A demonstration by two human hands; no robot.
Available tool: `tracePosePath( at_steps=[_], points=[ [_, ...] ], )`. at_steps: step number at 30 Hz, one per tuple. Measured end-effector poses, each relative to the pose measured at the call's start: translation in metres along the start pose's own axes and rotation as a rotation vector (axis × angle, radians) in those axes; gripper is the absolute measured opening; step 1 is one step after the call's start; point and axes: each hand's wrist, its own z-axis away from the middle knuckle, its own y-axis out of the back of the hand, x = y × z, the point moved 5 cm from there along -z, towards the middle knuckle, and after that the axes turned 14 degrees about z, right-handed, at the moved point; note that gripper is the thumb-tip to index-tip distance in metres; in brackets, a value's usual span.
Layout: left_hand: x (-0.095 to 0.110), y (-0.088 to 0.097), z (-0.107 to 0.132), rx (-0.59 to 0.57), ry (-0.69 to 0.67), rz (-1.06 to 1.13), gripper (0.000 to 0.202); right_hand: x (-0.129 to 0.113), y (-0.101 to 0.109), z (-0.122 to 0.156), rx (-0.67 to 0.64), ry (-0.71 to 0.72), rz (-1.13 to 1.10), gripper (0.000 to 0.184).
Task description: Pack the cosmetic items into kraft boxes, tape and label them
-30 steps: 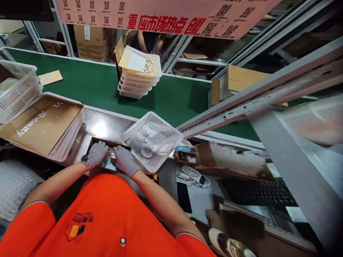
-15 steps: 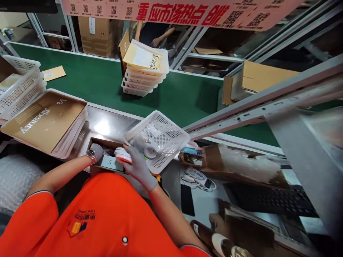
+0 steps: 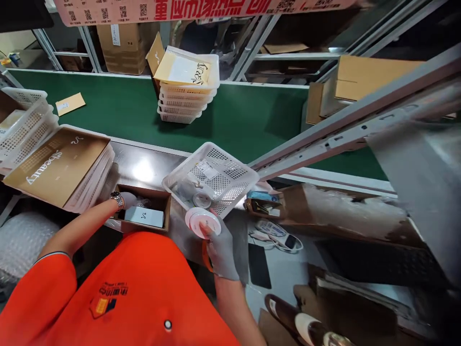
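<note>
now that our right hand (image 3: 220, 246) has lifted the round case (image 3: 202, 221) clear of the box (image 3: 144, 215), gripping it, our left hand (image 3: 127, 199) rests inside, its grip unclear.

The head-worn camera looks steeply down, close over the workbench (image 3: 144, 168), conveyor (image 3: 234, 120) beyond.

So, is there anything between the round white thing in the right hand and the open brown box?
Nothing visible. The right hand holds the disc beside the box, with bare tabletop between. The basket sits behind, off that line. The left hand rests in the box.
</note>
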Motion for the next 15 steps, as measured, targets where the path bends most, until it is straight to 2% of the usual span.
tracePosePath(
  at_steps=[1, 4, 7, 9, 11, 13, 15],
  points=[
    [0.001, 0.004, 0.004, -0.021, 0.03, -0.028, 0.009, 0.006, -0.002, -0.001, -0.012, 0.015, 0.068, 0.099],
    [0.007, 0.02, 0.021, -0.059, 0.095, -0.089, 0.024, 0.026, -0.01, -0.005, -0.068, 0.058, 0.244, 0.098],
    [0.032, 0.038, 0.041, -0.023, 0.061, -0.052, 0.028, 0.043, -0.021, -0.007, -0.131, 0.092, 0.411, 0.091],
    [0.064, 0.05, 0.048, 0.066, -0.063, 0.061, 0.029, 0.05, -0.031, -0.006, -0.17, 0.141, 0.558, 0.082],
    [0.103, 0.062, 0.043, 0.168, -0.213, 0.156, 0.031, 0.053, -0.042, -0.002, -0.24, 0.222, 0.71, 0.07],
    [0.141, 0.067, 0.022, 0.209, -0.299, 0.154, 0.031, 0.056, -0.054, 0.004, -0.342, 0.3, 0.824, 0.059],
    [0.175, 0.064, -0.014, 0.178, -0.31, 0.096, 0.03, 0.06, -0.063, 0.01, -0.431, 0.341, 0.877, 0.056]
  ],
)
